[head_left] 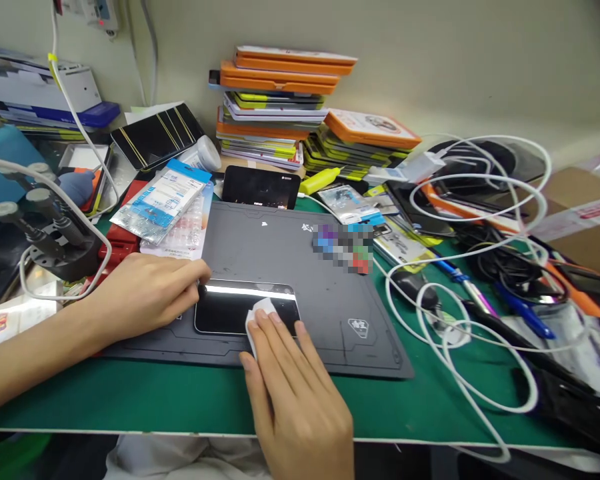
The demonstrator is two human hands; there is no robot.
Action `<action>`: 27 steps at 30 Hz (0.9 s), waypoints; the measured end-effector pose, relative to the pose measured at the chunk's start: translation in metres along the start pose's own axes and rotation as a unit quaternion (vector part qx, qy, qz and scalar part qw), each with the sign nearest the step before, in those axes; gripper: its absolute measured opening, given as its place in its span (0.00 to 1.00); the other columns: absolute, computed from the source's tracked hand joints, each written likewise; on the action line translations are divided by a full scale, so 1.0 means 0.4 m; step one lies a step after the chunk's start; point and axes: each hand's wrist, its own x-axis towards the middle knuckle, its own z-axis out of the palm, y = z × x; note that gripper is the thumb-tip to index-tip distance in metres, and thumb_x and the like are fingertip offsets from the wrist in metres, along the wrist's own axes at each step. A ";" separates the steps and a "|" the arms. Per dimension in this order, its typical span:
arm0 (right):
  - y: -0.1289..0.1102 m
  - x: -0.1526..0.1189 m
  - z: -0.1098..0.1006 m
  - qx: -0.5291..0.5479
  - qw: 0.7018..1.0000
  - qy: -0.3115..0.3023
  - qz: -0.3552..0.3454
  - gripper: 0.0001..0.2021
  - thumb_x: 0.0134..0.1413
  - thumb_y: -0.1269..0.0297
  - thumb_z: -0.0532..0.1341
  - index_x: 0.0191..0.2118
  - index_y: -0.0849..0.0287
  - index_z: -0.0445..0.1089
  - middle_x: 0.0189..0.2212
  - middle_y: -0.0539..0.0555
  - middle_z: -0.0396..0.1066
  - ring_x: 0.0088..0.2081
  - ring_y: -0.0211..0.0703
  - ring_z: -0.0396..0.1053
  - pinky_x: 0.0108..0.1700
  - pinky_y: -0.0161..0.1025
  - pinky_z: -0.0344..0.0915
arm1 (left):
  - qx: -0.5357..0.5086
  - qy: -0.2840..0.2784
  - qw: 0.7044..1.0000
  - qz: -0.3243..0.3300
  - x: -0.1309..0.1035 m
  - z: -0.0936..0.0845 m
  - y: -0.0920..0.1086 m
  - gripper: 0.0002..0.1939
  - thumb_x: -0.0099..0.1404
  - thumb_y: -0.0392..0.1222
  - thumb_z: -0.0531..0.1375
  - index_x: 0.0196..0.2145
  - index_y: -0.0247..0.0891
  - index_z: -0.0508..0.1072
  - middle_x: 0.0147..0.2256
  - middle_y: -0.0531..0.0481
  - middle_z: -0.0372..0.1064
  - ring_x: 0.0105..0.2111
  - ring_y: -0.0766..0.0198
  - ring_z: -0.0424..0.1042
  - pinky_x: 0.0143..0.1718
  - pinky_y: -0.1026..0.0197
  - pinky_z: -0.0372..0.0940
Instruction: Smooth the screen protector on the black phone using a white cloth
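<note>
A smartphone point(230, 310) with a dark, shiny screen lies flat on a grey work mat point(270, 240). At its left end, the curled fingers of my left hand point(153, 293) grip the edge; the fingertips are partly hidden. My right hand point(297, 393) reaches in from the front, its fingers pressed together over a folded white wipe point(251, 327). That wipe rests against the right part of the screen, and most of it is covered by the fingers.
Behind the mat stand stacked orange and yellow boxes point(280, 80) and a dark-screened device point(260, 187). White cables point(445, 360) loop across the right side. A screwdriver holder point(65, 247) and plastic packets point(165, 200) sit at left. The green table point(180, 400) ends near my lap.
</note>
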 end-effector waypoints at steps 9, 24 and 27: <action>0.085 -0.030 -0.030 -0.018 1.000 -0.009 -0.002 0.19 0.72 0.72 0.63 0.65 0.70 0.71 0.61 0.63 0.77 0.64 0.50 0.74 0.73 0.52 0.63 | -0.017 0.001 1.000 -0.013 0.001 0.006 0.002 0.10 0.78 0.36 0.50 0.48 0.41 0.71 0.42 0.51 0.80 0.40 0.59 0.82 0.35 0.59 0.68; 0.036 0.073 0.038 -0.018 0.999 -0.037 0.011 0.27 0.76 0.53 0.60 0.65 0.74 0.71 0.65 0.68 0.71 0.64 0.58 0.75 0.69 0.56 0.71 | -0.029 -0.019 0.999 -0.019 0.002 0.005 0.003 0.13 0.78 0.37 0.50 0.55 0.40 0.70 0.54 0.46 0.77 0.46 0.58 0.82 0.37 0.60 0.71; 0.009 0.082 0.046 0.017 0.999 -0.048 0.002 0.28 0.76 0.52 0.60 0.66 0.74 0.70 0.67 0.68 0.69 0.67 0.57 0.71 0.71 0.54 0.69 | -0.029 -0.013 0.999 -0.007 0.002 0.003 0.002 0.13 0.78 0.36 0.51 0.55 0.38 0.71 0.54 0.46 0.76 0.45 0.57 0.82 0.36 0.59 0.71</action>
